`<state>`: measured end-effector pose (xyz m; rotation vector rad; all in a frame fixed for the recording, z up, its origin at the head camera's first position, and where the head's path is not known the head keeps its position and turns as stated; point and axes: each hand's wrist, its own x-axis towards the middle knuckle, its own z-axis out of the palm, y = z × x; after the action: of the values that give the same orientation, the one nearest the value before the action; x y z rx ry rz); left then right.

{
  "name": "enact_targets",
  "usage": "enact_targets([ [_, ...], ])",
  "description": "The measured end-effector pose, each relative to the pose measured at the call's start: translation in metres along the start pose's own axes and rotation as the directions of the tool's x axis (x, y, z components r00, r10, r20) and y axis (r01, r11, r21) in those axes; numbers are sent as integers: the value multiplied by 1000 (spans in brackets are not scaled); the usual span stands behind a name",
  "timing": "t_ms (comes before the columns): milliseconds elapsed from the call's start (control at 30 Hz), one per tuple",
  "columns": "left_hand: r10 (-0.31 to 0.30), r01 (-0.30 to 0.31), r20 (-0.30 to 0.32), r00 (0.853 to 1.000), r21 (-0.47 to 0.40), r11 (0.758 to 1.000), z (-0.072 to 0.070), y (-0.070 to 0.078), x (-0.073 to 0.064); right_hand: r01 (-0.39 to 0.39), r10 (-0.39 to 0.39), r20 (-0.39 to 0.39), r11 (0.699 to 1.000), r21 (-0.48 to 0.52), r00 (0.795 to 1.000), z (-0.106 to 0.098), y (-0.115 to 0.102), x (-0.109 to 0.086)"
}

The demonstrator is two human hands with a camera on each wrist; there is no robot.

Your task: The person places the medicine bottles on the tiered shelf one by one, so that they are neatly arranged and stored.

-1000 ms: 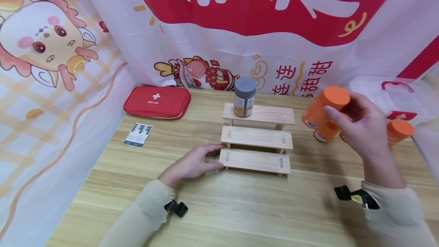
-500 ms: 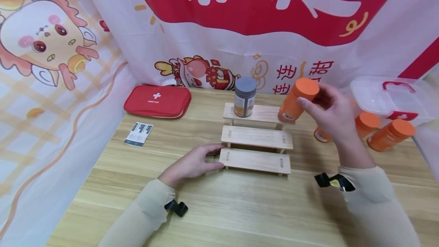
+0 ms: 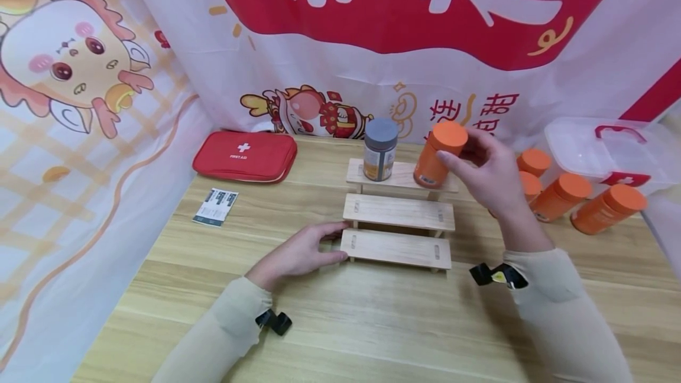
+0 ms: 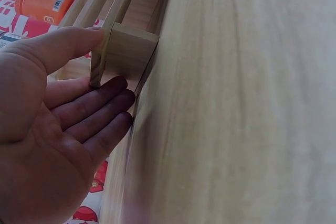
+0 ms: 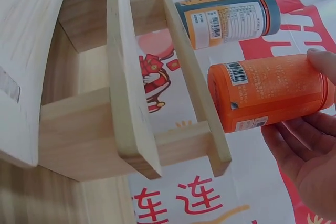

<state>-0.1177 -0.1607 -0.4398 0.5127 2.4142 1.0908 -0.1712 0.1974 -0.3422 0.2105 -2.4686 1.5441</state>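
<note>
A wooden three-step display stand (image 3: 396, 248) stands mid-table. My left hand (image 3: 300, 253) is at the left end of its lowest step, the thumb at the front corner and the fingers at the back one. In the left wrist view, the step's end lies between that thumb and the fingers (image 4: 100, 116). My right hand (image 3: 486, 173) grips an orange supplement bottle (image 3: 438, 155) near its cap, slightly tilted over the right part of the top step. The right wrist view has the orange bottle's base (image 5: 220, 98) right at the step's edge. Left of it, a grey-capped bottle (image 3: 380, 149) stands on the top step.
Several more orange bottles (image 3: 608, 210) stand on the table to the right, partly behind my right arm. Behind them is a clear plastic box (image 3: 596, 146) with a red handle. A red first-aid pouch (image 3: 245, 157) and a small printed card (image 3: 215, 207) lie at left.
My right hand has carried the orange bottle leftward from the group at right to over the top step, and the bottle is more upright. The left hand has stayed in place.
</note>
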Motion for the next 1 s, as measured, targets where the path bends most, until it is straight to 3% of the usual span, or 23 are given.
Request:
enact_targets([
  [667, -1, 1, -6, 1000, -4, 1000, 0, -1, 0, 37, -37, 38, 999, -24, 999, 9, -1, 0],
  [1000, 15, -15, -19, 1000, 18, 1000, 1, -1, 0, 7, -7, 66, 1000, -2, 998, 5, 1, -2],
])
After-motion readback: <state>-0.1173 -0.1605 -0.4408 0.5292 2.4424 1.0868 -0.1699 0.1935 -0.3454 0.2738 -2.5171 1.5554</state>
